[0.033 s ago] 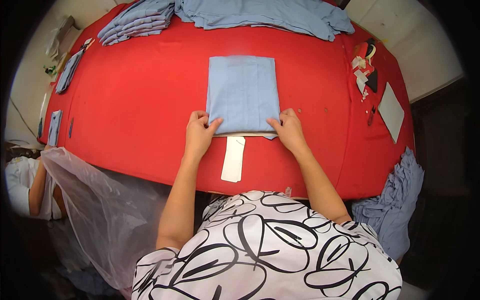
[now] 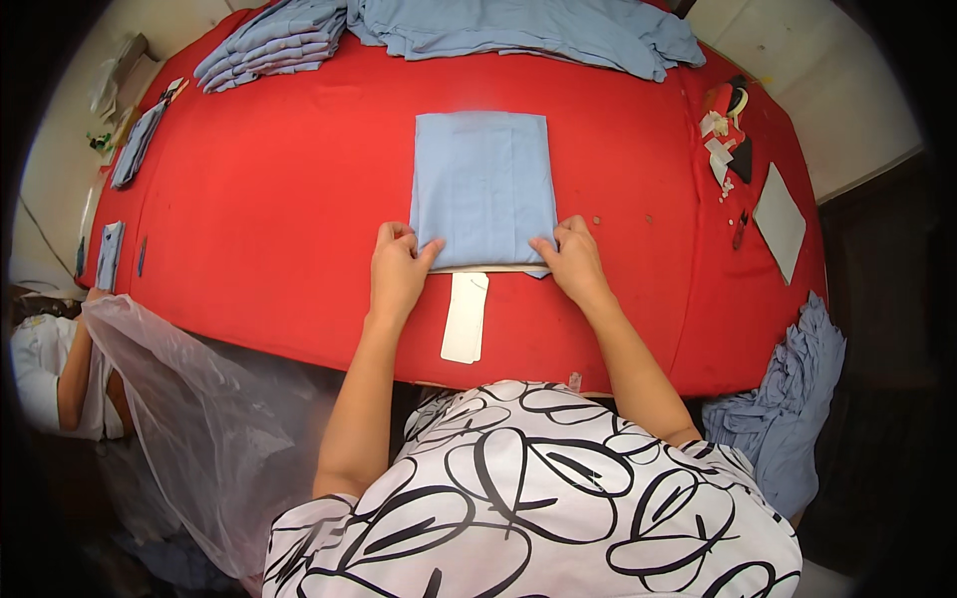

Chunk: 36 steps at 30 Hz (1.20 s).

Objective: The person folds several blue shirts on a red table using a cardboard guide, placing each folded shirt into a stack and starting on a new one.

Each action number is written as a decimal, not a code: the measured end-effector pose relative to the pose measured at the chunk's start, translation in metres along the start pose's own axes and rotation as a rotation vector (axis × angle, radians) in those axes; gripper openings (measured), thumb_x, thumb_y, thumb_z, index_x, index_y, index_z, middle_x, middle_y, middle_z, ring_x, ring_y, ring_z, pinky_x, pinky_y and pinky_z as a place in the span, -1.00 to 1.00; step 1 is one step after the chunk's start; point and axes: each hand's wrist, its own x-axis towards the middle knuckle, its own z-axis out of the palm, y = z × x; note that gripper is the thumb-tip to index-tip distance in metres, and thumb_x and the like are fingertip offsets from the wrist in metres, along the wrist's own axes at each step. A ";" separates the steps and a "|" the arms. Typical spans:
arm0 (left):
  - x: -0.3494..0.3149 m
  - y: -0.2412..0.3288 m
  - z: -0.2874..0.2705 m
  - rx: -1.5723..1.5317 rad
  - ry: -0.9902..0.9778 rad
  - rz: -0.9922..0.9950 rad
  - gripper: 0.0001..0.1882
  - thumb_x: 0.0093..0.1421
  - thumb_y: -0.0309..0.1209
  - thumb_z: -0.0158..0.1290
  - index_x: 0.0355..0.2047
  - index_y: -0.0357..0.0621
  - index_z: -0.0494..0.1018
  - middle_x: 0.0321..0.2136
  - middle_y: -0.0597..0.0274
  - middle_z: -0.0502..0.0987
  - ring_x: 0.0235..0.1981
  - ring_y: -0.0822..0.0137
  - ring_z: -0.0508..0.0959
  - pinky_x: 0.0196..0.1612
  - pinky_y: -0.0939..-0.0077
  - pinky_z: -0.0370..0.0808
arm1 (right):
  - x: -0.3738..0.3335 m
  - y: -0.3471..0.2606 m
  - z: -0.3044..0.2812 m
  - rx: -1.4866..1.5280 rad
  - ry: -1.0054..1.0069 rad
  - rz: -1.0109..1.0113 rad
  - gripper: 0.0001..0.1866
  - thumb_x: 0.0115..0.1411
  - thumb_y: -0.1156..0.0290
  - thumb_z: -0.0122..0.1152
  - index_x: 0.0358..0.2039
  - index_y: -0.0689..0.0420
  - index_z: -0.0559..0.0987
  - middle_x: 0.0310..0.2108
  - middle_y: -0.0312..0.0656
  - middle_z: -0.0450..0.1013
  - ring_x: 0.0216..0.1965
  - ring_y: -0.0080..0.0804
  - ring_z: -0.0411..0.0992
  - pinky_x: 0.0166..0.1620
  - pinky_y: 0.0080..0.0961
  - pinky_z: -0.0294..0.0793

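A light blue shirt (image 2: 481, 184), folded into a flat rectangle, lies in front of me on a red-covered table (image 2: 289, 199). My left hand (image 2: 401, 265) pinches its near left corner, thumb on top and fingers curled at the side. At the near right corner my right hand (image 2: 570, 257) holds the cloth in the same way. A pale edge, perhaps a board, shows under the shirt's near side. From beneath that edge a white hang tag (image 2: 465, 319) sticks out toward me, with a thin string at its top.
Stacked folded blue shirts (image 2: 274, 45) and spread blue garments (image 2: 528, 30) lie along the far edge. At right are a white sheet (image 2: 780, 224), small scraps and a hanging blue heap (image 2: 783, 409). Clear plastic (image 2: 209, 399) hangs at left beside another person (image 2: 65, 369).
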 end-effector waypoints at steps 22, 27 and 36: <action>-0.011 0.012 -0.018 0.022 -0.093 -0.225 -0.64 0.13 -0.39 0.23 -0.20 -0.29 0.31 -0.35 -0.07 0.44 -0.41 0.15 0.54 -0.34 0.22 0.49 | -0.031 -0.032 -0.001 -0.058 0.064 0.043 -0.36 0.15 0.38 0.28 0.20 0.16 0.24 0.12 0.19 0.28 0.05 0.13 0.36 0.07 -0.10 0.39; -0.023 0.008 -0.013 -0.463 0.033 -0.202 -0.50 0.11 -0.50 0.21 -0.03 -0.23 0.20 -0.19 -0.07 0.42 -0.40 0.25 0.55 -0.37 0.32 0.53 | -0.050 -0.008 0.012 -0.251 0.154 -0.276 -0.49 0.10 0.47 0.29 0.08 0.09 0.40 0.23 0.05 0.14 0.02 0.04 0.29 0.07 -0.15 0.39; -0.018 0.021 -0.024 0.315 0.131 0.213 -0.56 0.05 -0.52 0.23 -0.04 -0.23 0.40 0.00 -0.07 0.38 -0.08 0.04 0.49 -0.05 0.21 0.48 | -0.059 -0.009 0.015 -0.252 0.220 -0.366 -0.66 0.06 0.43 0.36 -0.11 0.13 0.55 0.09 0.00 0.29 -0.08 -0.06 0.31 -0.03 -0.26 0.42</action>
